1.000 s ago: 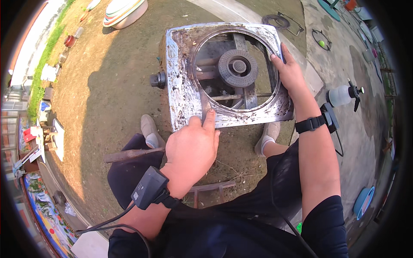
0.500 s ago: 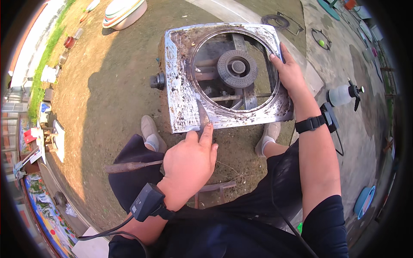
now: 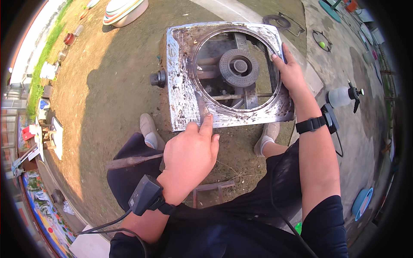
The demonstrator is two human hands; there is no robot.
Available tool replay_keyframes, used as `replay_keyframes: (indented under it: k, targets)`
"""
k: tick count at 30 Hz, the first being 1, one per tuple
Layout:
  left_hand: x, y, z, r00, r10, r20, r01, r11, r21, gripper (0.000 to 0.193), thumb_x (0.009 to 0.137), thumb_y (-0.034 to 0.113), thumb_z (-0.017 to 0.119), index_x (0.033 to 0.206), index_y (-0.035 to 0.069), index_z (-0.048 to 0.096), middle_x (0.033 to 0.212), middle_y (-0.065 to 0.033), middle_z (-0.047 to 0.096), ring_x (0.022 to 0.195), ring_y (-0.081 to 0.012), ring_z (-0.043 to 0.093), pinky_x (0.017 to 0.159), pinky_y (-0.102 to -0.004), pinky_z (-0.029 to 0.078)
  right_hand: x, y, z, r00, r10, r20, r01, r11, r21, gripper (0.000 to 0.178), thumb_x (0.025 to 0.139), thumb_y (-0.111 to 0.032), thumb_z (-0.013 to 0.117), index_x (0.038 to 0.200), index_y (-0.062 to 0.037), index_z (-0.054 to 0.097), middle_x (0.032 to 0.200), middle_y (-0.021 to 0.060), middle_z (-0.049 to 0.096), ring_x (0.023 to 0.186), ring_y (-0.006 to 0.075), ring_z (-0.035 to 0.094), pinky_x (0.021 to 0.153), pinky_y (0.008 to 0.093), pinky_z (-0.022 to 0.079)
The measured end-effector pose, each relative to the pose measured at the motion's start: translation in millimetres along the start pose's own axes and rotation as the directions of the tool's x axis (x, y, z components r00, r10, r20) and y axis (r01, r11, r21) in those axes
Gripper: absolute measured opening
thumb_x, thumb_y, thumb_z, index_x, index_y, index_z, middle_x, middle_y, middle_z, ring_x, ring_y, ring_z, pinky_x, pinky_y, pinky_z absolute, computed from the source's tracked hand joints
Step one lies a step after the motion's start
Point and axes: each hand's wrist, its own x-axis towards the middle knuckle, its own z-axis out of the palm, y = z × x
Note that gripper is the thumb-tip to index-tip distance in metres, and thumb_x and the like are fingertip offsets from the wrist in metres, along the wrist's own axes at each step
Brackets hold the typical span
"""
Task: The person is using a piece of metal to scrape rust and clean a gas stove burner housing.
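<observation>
A dirty square metal gas stove (image 3: 183, 92) stands on the bare ground in front of my feet, with a round burner (image 3: 239, 67) inside its open ring and a black knob (image 3: 157, 78) on its left side. My left hand (image 3: 190, 155) holds a thin metal scraper blade (image 3: 201, 106), index finger along it, the blade lying flat on the stove's near left top. My right hand (image 3: 291, 74) grips the stove's right edge, fingers on the rim.
A white spray bottle (image 3: 342, 96) stands on the concrete at the right. A long metal bar (image 3: 133, 161) lies by my left leg. Stacked bowls (image 3: 124, 9) sit far left, wire pot stands (image 3: 282, 21) behind the stove, and a blue basin (image 3: 360, 202) lies at the lower right.
My left hand has drawn back toward me along the stove's near left top, and the scraper blade now shows beyond my index finger. My right hand has stayed on the right edge.
</observation>
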Motion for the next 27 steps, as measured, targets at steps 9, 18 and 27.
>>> replay_keyframes:
  k: [9,18,27]
  targets:
    - [-4,-1,-7,1.0,-0.007,-0.021,0.006,0.997,-0.08,0.049,0.096,0.031,0.072,0.138,0.006,0.069,0.087,-0.0149,0.068,0.073,-0.0366,0.071,0.064,-0.0488,0.056,2,0,-2,1.0,0.015,-0.003,-0.015,1.0,-0.024,0.08,0.101,-0.035,0.074,0.165,-0.0019,0.04,0.155,0.0224,0.059,0.142,0.027,0.058,0.117,0.033,0.042]
    - [19,-13,-9,1.0,-0.01,0.003,0.01,1.0,-0.012,0.048,0.096,0.031,0.071,0.136,0.006,0.07,0.091,-0.0178,0.072,0.079,-0.0375,0.073,0.069,-0.0504,0.058,5,11,-2,1.0,-0.012,-0.008,0.012,1.0,-0.016,0.08,0.101,-0.037,0.073,0.165,-0.0024,0.04,0.156,0.0226,0.058,0.142,0.0271,0.057,0.117,0.0334,0.041]
    - [42,-14,-15,1.0,0.005,-0.027,-0.005,1.0,0.008,0.046,0.095,0.03,0.071,0.134,0.007,0.071,0.09,-0.0179,0.072,0.078,-0.0375,0.073,0.069,-0.0501,0.058,8,16,-1,1.0,-0.023,-0.02,0.022,0.999,-0.041,0.081,0.1,-0.039,0.073,0.165,-0.0037,0.04,0.156,0.0224,0.058,0.143,0.0277,0.057,0.117,0.0334,0.041]
